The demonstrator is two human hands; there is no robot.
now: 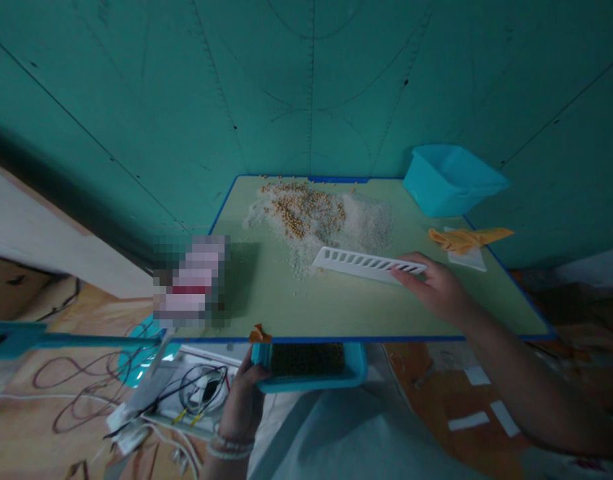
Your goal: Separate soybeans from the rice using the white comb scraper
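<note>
My right hand point(439, 287) grips one end of a white slotted plastic strip point(356, 267), which rests on or just over the green tabletop point(346, 310). By the strip's far end spreads a heap of yellow-brown beans point(299, 212) mixed with pale rice-like grains point(371, 220). Below the table's front edge, my left hand point(241, 403) holds a blue tray point(316, 383) by its left end. Dark, fine-looking contents point(306, 360) lie in the tray; what they are I cannot make out. The table edge meets the tray's far side in view.
A blue bin point(446, 183) stands at the back right corner. Nearer lies an orange cloth point(469, 239) over a white piece. A pixelated object point(191, 280) sits at the left edge, and an orange-brown scrap point(259, 333) at the front. Cables point(201, 390) clutter the lower left.
</note>
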